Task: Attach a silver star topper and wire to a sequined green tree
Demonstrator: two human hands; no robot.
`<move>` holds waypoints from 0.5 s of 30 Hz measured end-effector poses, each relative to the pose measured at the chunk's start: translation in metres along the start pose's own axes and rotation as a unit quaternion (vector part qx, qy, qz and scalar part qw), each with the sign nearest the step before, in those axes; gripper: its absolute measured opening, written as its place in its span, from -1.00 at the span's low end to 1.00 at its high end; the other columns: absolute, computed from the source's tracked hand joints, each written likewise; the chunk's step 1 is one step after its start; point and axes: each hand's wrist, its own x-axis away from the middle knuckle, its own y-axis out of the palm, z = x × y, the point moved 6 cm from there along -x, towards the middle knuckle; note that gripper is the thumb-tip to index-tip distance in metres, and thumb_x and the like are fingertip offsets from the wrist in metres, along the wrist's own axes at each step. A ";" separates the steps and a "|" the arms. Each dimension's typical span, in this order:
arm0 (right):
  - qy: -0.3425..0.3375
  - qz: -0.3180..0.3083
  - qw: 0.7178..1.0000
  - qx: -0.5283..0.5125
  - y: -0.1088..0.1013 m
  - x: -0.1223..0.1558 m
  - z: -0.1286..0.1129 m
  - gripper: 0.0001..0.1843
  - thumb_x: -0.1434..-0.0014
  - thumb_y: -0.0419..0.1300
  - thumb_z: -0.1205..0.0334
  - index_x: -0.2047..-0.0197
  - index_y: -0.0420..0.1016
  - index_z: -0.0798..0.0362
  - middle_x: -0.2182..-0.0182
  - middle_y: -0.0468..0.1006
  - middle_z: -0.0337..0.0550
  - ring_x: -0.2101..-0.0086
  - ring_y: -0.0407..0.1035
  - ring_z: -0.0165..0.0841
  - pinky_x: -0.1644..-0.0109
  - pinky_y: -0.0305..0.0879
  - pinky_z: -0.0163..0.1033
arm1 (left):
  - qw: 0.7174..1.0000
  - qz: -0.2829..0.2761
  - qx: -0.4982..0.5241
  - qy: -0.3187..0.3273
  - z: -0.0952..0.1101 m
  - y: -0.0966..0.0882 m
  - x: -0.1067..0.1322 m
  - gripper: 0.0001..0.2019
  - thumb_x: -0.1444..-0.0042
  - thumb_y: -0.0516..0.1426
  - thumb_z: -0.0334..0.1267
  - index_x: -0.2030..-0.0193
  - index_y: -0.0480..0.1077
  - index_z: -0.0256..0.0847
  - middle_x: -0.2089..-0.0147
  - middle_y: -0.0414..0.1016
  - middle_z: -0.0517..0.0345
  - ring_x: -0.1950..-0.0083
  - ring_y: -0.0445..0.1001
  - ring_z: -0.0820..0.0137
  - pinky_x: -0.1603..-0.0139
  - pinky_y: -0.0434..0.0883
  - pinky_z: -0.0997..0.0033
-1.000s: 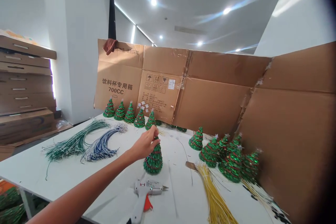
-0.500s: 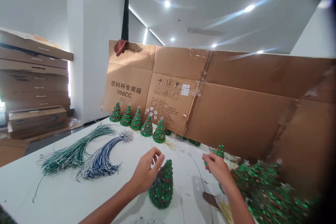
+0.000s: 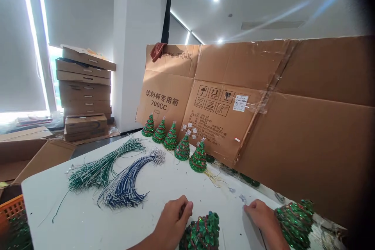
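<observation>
My left hand [image 3: 175, 216] is closed, thumb against curled fingers, just left of a green beaded Christmas tree [image 3: 202, 232] with red garland. Whether anything is in its pinch is too small to tell. My right hand [image 3: 265, 218] pinches at the tabletop, its fingertips by some small silvery pieces [image 3: 242, 198]; what they hold cannot be made out. Another beaded tree [image 3: 295, 222] stands just right of that hand. Both nearby trees show no star on top.
Several finished-looking trees [image 3: 198, 157] line the back of the white table [image 3: 88, 218]. Bundles of green ties [image 3: 96, 168] and blue ties [image 3: 125, 183] lie at left. Upright cardboard [image 3: 216, 97] walls the back. An orange basket [image 3: 13, 207] stands at lower left.
The view has swung right-to-left, so the scene sits further right. My right hand has come down from beside a tree to the tabletop. My left hand's fingers have closed more.
</observation>
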 end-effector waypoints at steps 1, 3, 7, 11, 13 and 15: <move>0.001 -0.018 1.000 0.012 0.005 -0.003 0.000 -0.83 -0.43 0.35 0.09 0.07 0.61 0.01 0.13 0.67 -0.16 0.19 0.59 -0.30 0.08 0.58 -0.15 | 1.000 0.000 -0.001 0.000 0.001 0.000 0.000 -0.43 -0.44 -0.05 0.32 0.36 0.37 -0.08 0.46 0.47 0.15 0.38 0.44 0.25 0.28 0.27 0.27; 0.000 -0.060 0.998 0.035 0.015 -0.009 0.000 -0.83 -0.44 0.33 0.09 0.07 0.62 0.01 0.09 0.67 -0.14 0.13 0.60 -0.28 0.01 0.58 -0.11 | 1.000 -0.001 -0.001 -0.003 0.002 -0.001 0.000 -0.42 -0.44 -0.04 0.33 0.37 0.38 -0.08 0.47 0.45 0.15 0.39 0.42 0.25 0.28 0.27 0.26; -0.022 -0.097 0.994 0.042 0.027 -0.014 0.000 -0.79 -0.44 0.34 0.09 -0.01 0.62 0.03 -0.01 0.67 -0.09 0.02 0.59 -0.23 -0.08 0.58 -0.03 | 1.000 -0.010 0.009 -0.019 0.004 -0.001 0.002 -0.41 -0.43 -0.05 0.36 0.35 0.40 -0.08 0.49 0.41 0.18 0.40 0.39 0.27 0.31 0.25 0.28; -0.027 -0.105 0.994 0.026 0.033 -0.013 0.004 -0.72 -0.45 0.32 0.05 -0.09 0.59 0.05 -0.06 0.65 -0.05 0.00 0.59 -0.20 -0.10 0.58 0.02 | 0.999 -0.015 0.016 -0.027 0.007 0.000 0.006 -0.41 -0.44 -0.04 0.35 0.34 0.38 -0.11 0.49 0.32 0.25 0.40 0.29 0.32 0.32 0.18 0.31; -0.021 -0.102 0.994 0.018 0.034 -0.012 0.007 -0.68 -0.45 0.31 0.03 -0.13 0.58 0.05 -0.08 0.64 -0.04 0.00 0.58 -0.19 -0.10 0.58 0.04 | 0.999 -0.016 0.015 -0.028 0.009 0.000 0.007 -0.41 -0.46 -0.04 0.33 0.33 0.36 -0.13 0.47 0.28 0.27 0.38 0.24 0.34 0.31 0.14 0.33; -0.016 -0.101 0.995 0.010 0.034 -0.010 0.008 -0.66 -0.45 0.31 0.03 -0.15 0.57 0.05 -0.10 0.63 -0.03 -0.01 0.58 -0.18 -0.11 0.58 0.06 | 0.999 -0.019 0.019 -0.030 0.009 0.001 0.008 -0.42 -0.47 -0.04 0.31 0.32 0.35 -0.15 0.48 0.24 0.30 0.39 0.20 0.36 0.32 0.11 0.34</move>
